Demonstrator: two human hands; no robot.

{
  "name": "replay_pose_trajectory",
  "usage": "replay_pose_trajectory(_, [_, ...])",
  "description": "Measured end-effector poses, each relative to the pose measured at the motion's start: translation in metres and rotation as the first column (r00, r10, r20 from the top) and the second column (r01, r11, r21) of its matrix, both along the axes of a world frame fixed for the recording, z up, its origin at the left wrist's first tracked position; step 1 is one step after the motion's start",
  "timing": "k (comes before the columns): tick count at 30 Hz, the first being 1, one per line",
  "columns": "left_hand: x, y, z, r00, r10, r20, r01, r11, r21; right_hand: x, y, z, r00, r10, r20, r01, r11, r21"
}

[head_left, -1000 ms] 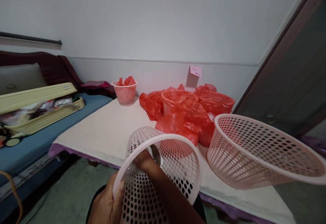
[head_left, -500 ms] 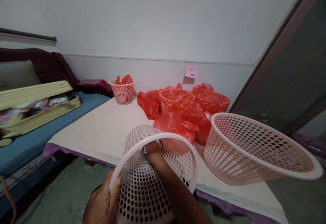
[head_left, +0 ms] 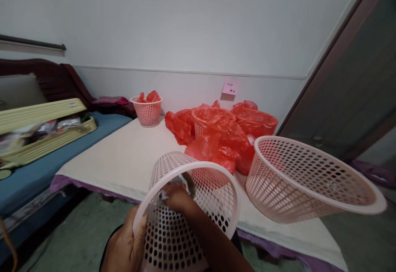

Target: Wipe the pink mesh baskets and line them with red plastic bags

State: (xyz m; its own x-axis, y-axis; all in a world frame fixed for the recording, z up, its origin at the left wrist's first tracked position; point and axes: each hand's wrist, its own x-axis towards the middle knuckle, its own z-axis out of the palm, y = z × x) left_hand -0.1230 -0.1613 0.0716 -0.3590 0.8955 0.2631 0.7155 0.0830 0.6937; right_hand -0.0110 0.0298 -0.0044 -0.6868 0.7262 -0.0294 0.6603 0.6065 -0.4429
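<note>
A pink perforated plastic basket (head_left: 168,165) is tipped on its side, its mouth facing me. My left hand (head_left: 125,243) is closed around the left of its rim, thumb over the edge. Deep inside the basket is my right hand (head_left: 176,198), against the inner wall on the left, with a crumpled pale cloth (head_left: 179,179) showing around its fingers. The fingers are partly hidden, but they appear closed on the cloth. A larger pink basket (head_left: 278,189) stands upright to the right.
Red plastic bags (head_left: 213,144) cover and surround baskets behind mine. A small basket (head_left: 148,113) with red plastic stands at the far left of the white-covered table (head_left: 123,152). A pink note (head_left: 229,88) hangs on the wall. An open yellow case (head_left: 55,140) lies on a blue bed.
My right hand has moved left and a little toward me inside the basket, and more of the pale cloth shows. My left hand keeps its hold on the rim.
</note>
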Motion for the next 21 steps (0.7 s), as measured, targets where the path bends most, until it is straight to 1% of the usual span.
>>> replay_pose_trajectory(4, [-0.001, -0.003, -0.001, 1.0, 0.02, -0.001, -0.02, 1.0, -0.013, -0.001, -0.003, -0.003, 0.996, -0.064, 0.057, 0.06, 0.996, 0.07])
replay_pose_trajectory(8, [-0.004, -0.004, -0.004, 1.0, 0.025, 0.006, -0.025, 1.0, 0.011, -0.001, 0.002, -0.004, 0.997, -0.044, 0.064, 0.039, 0.996, 0.08])
replay_pose_trajectory(11, [-0.004, -0.005, -0.003, 1.0, 0.028, 0.002, -0.028, 0.999, 0.029, 0.001, 0.006, -0.006, 0.998, -0.044, 0.041, 0.041, 0.997, 0.064])
replay_pose_trajectory(14, [-0.002, -0.004, 0.0, 1.0, 0.026, -0.005, -0.026, 0.998, 0.05, -0.001, 0.009, -0.008, 0.997, -0.069, -0.021, 0.069, 0.997, 0.025])
replay_pose_trajectory(17, [-0.001, -0.004, 0.001, 0.999, 0.032, 0.006, -0.033, 0.997, 0.066, -0.01, 0.008, -0.007, 0.986, -0.106, -0.127, 0.1, 0.994, -0.051])
replay_pose_trajectory(21, [-0.001, -0.003, 0.0, 0.999, 0.038, 0.036, -0.041, 0.995, 0.09, -0.027, -0.003, 0.006, 0.949, -0.132, -0.287, 0.087, 0.983, -0.163])
